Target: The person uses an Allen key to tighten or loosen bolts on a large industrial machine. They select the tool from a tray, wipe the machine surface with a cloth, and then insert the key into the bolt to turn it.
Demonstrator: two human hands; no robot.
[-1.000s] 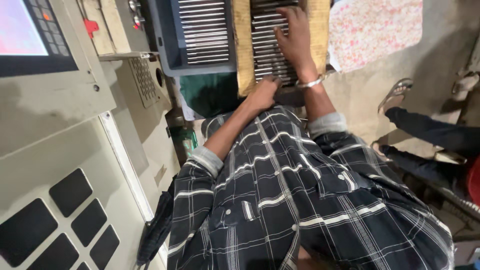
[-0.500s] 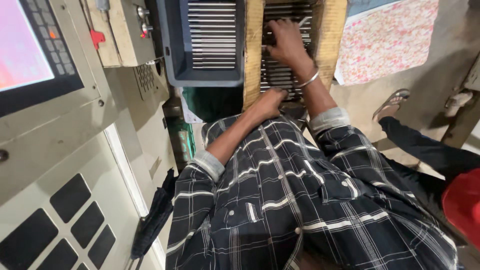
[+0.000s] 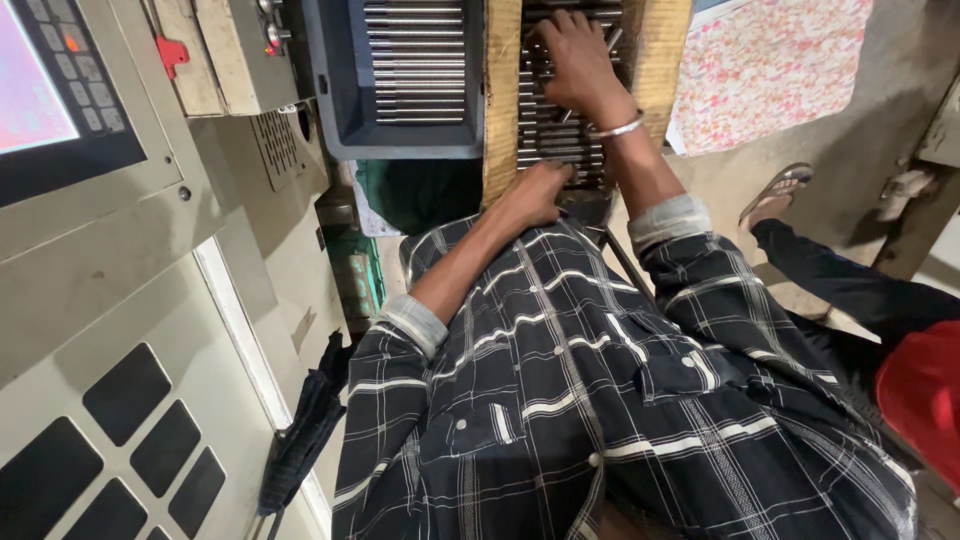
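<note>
Right hand (image 3: 578,62) grip spread flat on metal rods (image 3: 548,140), left hand (image 3: 535,190) curled — hold unclear, two trays — grey bin (image 3: 340,100), wooden crate (image 3: 500,100).

This is a machine shop or small factory floor. A large grey machine cabinet (image 3: 130,300) fills the left of the frame, with a control panel and lit screen (image 3: 40,90) at the upper left and a vented switch box (image 3: 245,50) beside it. At the top centre, a grey plastic crate (image 3: 340,100) holds rows of identical steel rods (image 3: 415,60), and more rods lie in a wooden tray (image 3: 500,90) just right of it. Bare concrete floor (image 3: 890,90) shows at the upper right.
</note>
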